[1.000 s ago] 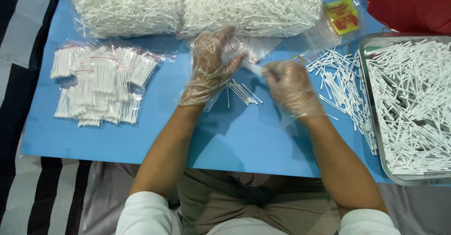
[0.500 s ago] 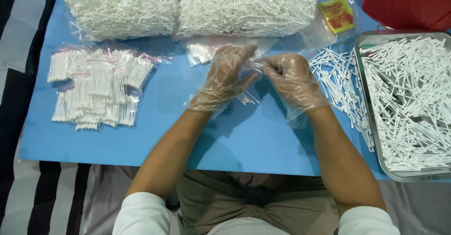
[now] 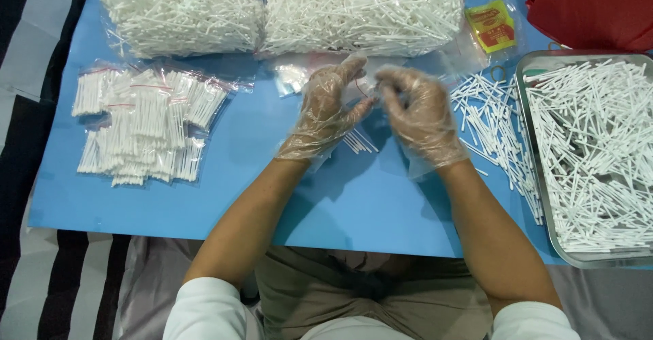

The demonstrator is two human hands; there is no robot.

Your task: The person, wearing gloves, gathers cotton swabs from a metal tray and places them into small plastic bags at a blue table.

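Clear small bag [image 3: 367, 85], crumpled between gloved fingertips

— How many big bags of white sticks are there?
— Two: one bag at the back left [image 3: 180, 10] and a second bag beside it [image 3: 364, 7].
— Trays?
— One metal tray [image 3: 537, 197], full of loose sticks, too many to count.
— And the small filled packets?
— One pile of packets [image 3: 143, 126]; they overlap, so I can't give an exact number.
— Anything else?
— One yellow packet [image 3: 491, 24], one red bag [image 3: 592, 7], one blue mat [image 3: 224, 197], and one scatter of loose sticks [image 3: 493, 129] beside the tray.
— Hands?
— Two gloved ones: a left hand [image 3: 326, 112] and a right hand [image 3: 418, 112].
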